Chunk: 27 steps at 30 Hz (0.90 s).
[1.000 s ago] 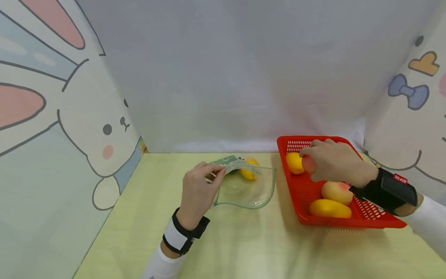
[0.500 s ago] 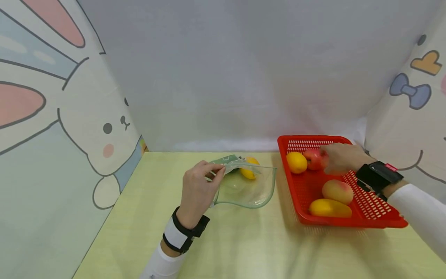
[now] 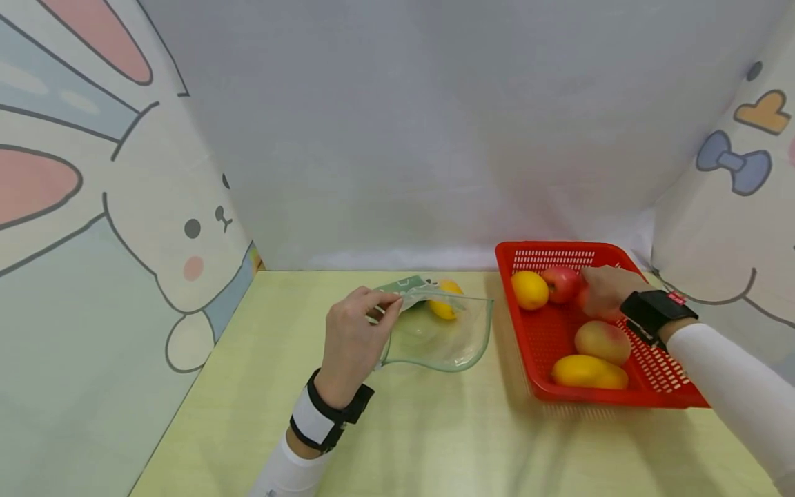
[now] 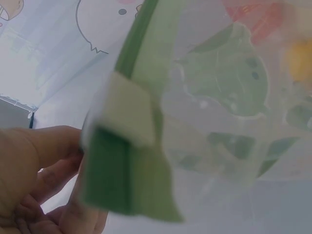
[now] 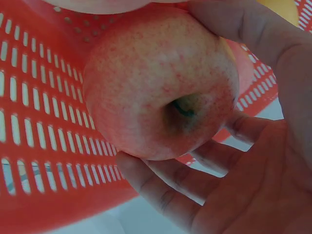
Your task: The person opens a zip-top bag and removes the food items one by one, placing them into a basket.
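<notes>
My left hand (image 3: 360,335) pinches the upper left edge of a clear zip bag (image 3: 435,348) with green trim. A lemon (image 3: 446,304) shows through the bag's far part. Close up in the left wrist view are the bag's green zip strip (image 4: 105,170) and a pale slider (image 4: 127,109). Over at the red basket (image 3: 531,376), my right hand (image 3: 611,284) curls its thumb and fingers round a pinkish-yellow apple (image 5: 141,83). That apple is at the basket's slotted wall, mostly hidden by the hand in the head view.
Inside the basket are a red apple (image 3: 562,284), another lemon (image 3: 530,290), a peach (image 3: 602,342) and a mango (image 3: 586,372). A pale wall (image 3: 404,138) rises behind the table (image 3: 261,386), with rabbit-printed panels at both sides.
My right hand has left the red apple and shifted right to the pinkish-yellow one. The red apple is now uncovered. My left hand and the bag stay put.
</notes>
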Tool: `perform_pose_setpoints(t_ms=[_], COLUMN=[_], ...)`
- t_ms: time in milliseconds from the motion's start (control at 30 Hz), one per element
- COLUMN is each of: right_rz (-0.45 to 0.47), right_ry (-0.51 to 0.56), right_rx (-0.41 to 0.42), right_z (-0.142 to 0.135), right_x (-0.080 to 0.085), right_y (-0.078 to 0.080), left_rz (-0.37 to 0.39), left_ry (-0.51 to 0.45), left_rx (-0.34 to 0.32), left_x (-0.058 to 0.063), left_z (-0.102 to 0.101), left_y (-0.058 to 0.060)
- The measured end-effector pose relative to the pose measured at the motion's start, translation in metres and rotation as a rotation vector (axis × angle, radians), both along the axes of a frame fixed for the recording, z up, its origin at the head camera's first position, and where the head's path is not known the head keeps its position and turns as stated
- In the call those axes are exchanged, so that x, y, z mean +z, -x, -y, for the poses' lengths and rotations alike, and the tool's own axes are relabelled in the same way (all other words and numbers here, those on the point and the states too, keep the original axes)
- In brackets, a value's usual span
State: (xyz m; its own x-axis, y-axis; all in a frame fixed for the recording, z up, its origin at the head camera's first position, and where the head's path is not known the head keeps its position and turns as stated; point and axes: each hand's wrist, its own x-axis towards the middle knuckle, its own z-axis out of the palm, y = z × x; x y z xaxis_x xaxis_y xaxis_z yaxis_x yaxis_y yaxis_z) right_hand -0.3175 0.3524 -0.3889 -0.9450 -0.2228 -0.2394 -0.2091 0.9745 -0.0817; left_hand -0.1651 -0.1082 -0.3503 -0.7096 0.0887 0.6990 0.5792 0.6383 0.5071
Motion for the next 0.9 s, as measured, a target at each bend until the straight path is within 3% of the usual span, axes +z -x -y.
perform_pose_setpoints(t_ms=[233,333,467,667,900], right_rz=[-0.063,-0.056,-0.042,-0.143,-0.275], right_ry=[0.029,0.021,0.027,0.069,0.124], right_rx=[0.051,0.053,0.034,0.052,0.101], right_z=[-0.012,-0.011,-0.004,0.016,0.072], right_x=[-0.017,-0.013,0.005,0.031,0.067], right_y=[0.005,0.005,0.000,-0.015,-0.055], left_rz=[0.005,0.000,-0.002,-0.001,-0.010], left_ry=[0.001,-0.001,-0.005,-0.010,-0.013], left_rx=[0.004,0.001,0.002,0.003,0.002], left_x=[0.000,0.001,0.001,0.001,0.000], left_z=[-0.001,-0.001,-0.001,-0.002,-0.002], left_y=[0.000,0.000,0.000,-0.001,-0.001])
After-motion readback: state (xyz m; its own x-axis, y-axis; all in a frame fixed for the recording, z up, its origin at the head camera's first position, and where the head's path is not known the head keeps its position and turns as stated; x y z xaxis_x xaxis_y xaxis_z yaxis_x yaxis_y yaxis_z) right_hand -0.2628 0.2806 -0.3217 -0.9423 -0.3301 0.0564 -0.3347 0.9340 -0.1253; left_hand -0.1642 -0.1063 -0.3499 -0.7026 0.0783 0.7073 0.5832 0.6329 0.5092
